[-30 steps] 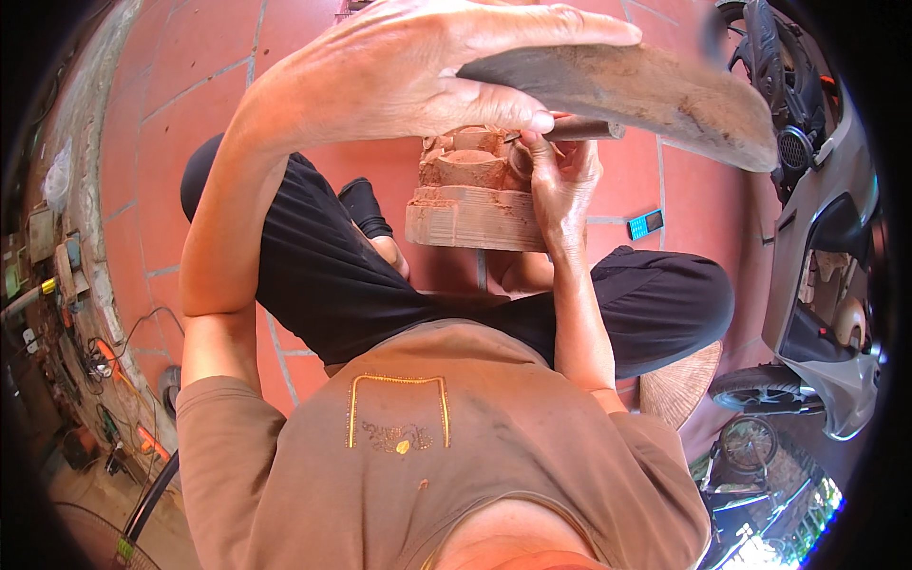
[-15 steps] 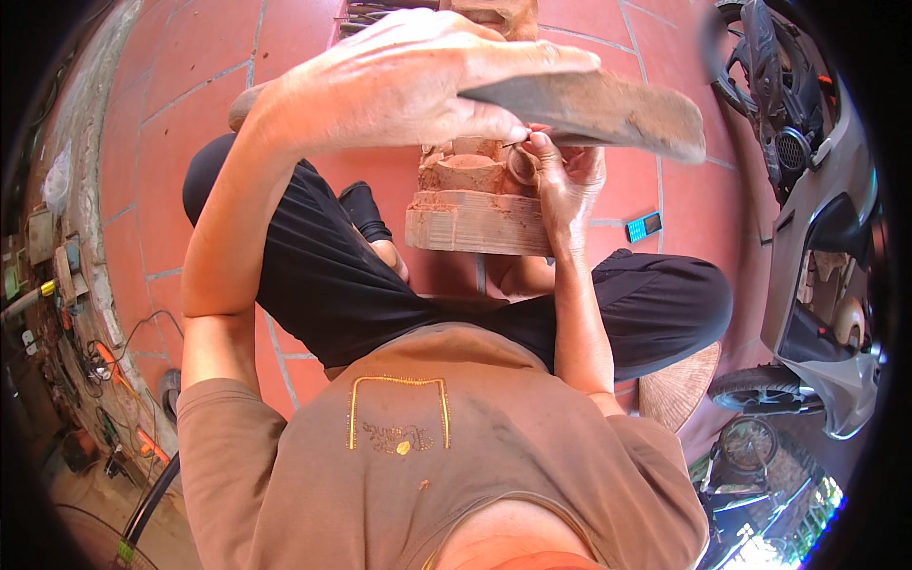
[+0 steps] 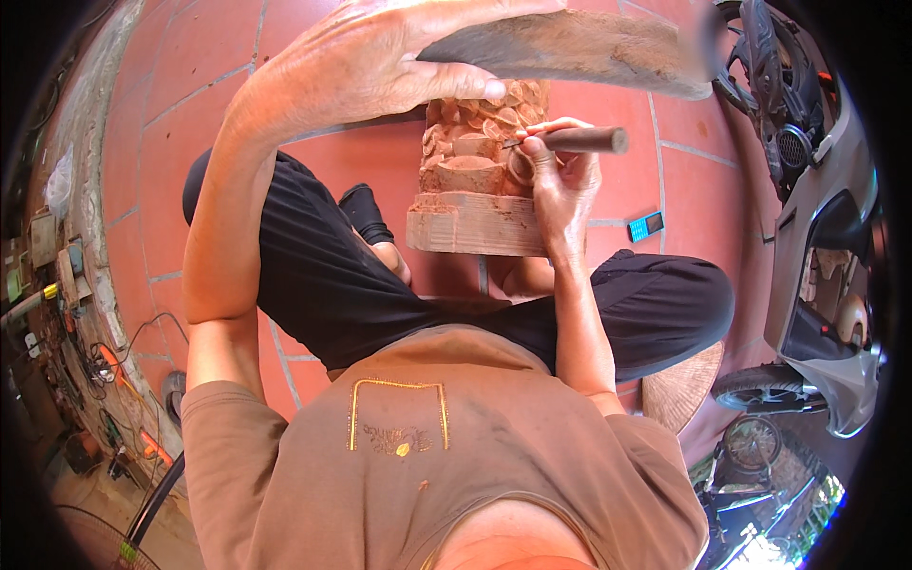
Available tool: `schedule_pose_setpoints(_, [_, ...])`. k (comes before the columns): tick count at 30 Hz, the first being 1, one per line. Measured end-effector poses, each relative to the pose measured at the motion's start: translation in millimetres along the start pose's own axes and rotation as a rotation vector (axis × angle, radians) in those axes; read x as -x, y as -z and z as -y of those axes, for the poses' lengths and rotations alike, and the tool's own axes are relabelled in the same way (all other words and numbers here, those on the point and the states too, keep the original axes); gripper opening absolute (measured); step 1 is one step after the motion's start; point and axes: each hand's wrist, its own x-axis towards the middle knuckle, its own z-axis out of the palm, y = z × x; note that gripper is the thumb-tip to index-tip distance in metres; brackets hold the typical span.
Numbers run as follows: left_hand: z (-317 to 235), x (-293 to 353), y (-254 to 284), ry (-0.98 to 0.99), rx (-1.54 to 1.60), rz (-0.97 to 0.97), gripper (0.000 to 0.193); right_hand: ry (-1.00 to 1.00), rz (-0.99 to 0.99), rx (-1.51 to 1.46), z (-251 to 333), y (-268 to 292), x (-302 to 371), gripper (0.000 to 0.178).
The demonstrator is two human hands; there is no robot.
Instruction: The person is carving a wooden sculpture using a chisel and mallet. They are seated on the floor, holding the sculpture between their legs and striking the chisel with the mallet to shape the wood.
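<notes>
My left hand (image 3: 366, 71) is closed round a long flat wooden mallet (image 3: 608, 49), raised over the far part of a carved wooden block (image 3: 470, 223). Its wide end points right, and its grip is hidden by the hand. In my right hand (image 3: 565, 190) a chisel (image 3: 589, 140) is pinched by its round wooden handle, which points right. The thin metal tip slants left onto the carving, among raised leaf-like shapes. The block stands before my crossed legs, with a plain, dusty base nearest me. The mallet and the chisel are apart.
A small blue phone (image 3: 645, 226) lies on the red floor tiles (image 3: 698, 195) to the right of the block. Motorbike parts (image 3: 826, 256) line the right edge. Cables and tools (image 3: 104, 356) lie along the left ledge. A round woven mat (image 3: 679, 385) is beside my right leg.
My left hand has lifted the mallet up and away from me, uncovering the chisel handle and more of the carving. My right hand stays in nearly the same spot.
</notes>
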Motion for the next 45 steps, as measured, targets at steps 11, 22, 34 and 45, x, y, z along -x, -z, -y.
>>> schedule_pose_setpoints(11, [15, 9, 3, 0.001, -0.011, -0.071, 0.075, 0.012, 0.023, 0.01, 9, 0, -1, 0.021])
schedule_pose_setpoints(22, [17, 8, 5, 0.082, -0.053, -0.021, 0.076, -0.012, -0.003, -0.114, 14, 4, -10, 0.026])
schedule_pose_setpoints(34, [15, 6, -1, -0.029, -0.03, -0.044, 0.078, -0.066, 0.052, -0.041, 2, -1, -5, 0.025])
schedule_pose_setpoints(45, [-7, -2, 2, -0.007, 0.055, 0.003, 0.077, -0.033, 0.057, -0.042, 0, -4, 0, 0.024])
